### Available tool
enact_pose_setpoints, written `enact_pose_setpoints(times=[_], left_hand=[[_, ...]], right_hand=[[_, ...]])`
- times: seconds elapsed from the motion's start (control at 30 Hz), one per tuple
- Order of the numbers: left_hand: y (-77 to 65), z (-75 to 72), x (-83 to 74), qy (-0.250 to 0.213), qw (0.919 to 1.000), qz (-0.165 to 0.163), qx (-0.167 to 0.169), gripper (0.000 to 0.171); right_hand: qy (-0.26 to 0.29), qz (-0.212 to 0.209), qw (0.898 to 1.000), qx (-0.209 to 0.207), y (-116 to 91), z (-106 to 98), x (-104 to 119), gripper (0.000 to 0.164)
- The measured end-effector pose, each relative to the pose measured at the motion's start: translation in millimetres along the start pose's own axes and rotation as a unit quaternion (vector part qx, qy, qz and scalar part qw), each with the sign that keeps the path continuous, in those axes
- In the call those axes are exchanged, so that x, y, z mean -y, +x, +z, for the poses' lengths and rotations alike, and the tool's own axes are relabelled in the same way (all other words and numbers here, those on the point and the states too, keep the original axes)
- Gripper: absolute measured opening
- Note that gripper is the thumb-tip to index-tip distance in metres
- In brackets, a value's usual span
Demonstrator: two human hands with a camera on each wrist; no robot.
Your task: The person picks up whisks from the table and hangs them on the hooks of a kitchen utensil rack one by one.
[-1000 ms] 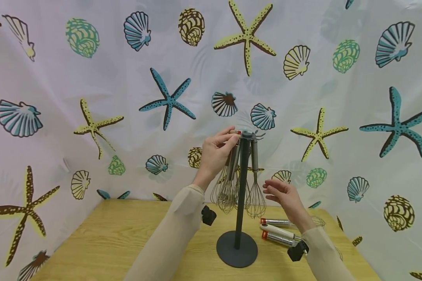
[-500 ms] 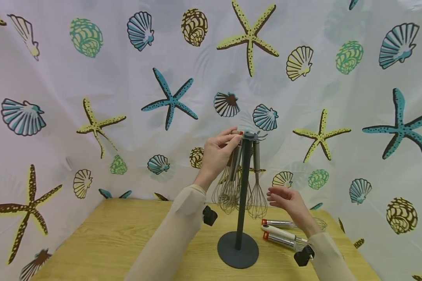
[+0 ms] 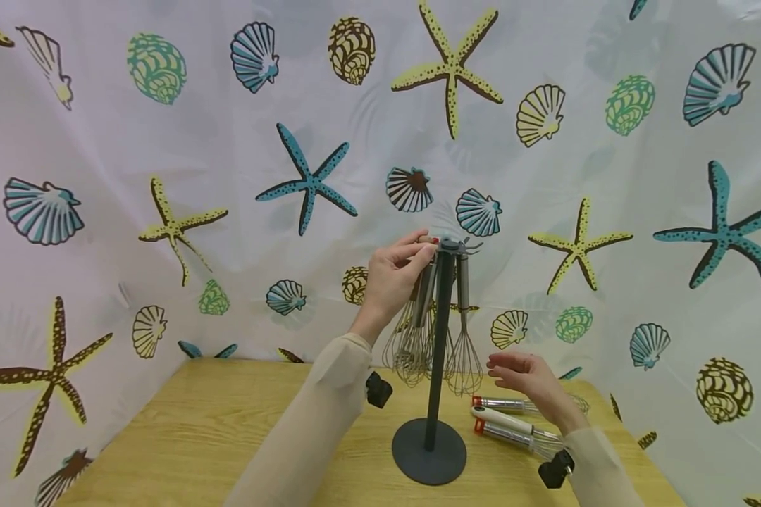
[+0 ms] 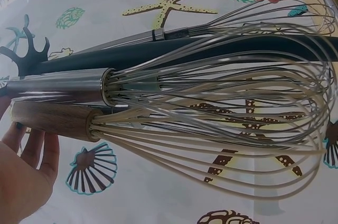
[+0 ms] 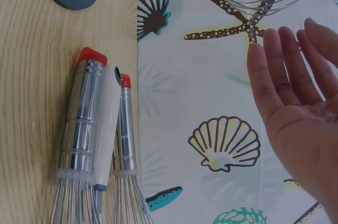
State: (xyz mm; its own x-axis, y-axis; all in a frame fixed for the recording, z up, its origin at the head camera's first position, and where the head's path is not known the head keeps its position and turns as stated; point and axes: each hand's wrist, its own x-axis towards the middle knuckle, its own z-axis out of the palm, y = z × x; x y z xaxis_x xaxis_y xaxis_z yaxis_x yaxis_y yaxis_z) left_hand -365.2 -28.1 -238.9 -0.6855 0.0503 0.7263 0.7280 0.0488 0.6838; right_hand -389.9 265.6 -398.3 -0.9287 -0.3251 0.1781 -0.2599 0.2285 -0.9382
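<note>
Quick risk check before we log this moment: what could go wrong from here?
The wood whisk might drop: the left hand pinches it near its top, and I can't see whether it's hooked.
It overlaps a steel whisk in the left wrist view, so could snag.
The stand might tip if tugged; the right hand isn't touching it.

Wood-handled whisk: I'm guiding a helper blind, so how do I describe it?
In the left wrist view, a dark pole crosses the upper half. Below it comes a steel-handled whisk, then the wood-handled whisk, touched by the left hand. Its wooden handle sets it apart from that steel neighbour.
</note>
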Motion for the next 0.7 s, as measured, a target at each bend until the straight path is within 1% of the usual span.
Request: enact_pose_setpoints(times=[0.13,0.4,0.53,0.7], left_hand=[[-1.0,-0.3,-0.1,0.0,1.0,-0.005,0.001,0.029],[-1.3,-0.6,0.4,-0.001,1.0,-0.003,-0.001,0.028],[-1.1,-0.2,0.0,0.0,1.0,-0.003,0.0,0.028],[-0.7,-0.5,-0.2,0.003,1.0,-0.002,0.0,0.028]], right_hand=[[-0.003,0.007,1.0,0.013,-2,-1,-3,0.048],[-0.025,0.027,0.997,0.067,-8,-6,-9,0.049],[-0.043,0.046,0.995,0.078,-10,-9,-14,0.049],[-0.057,0.057,0.993,0.085,-11,-10,-20,0.049]])
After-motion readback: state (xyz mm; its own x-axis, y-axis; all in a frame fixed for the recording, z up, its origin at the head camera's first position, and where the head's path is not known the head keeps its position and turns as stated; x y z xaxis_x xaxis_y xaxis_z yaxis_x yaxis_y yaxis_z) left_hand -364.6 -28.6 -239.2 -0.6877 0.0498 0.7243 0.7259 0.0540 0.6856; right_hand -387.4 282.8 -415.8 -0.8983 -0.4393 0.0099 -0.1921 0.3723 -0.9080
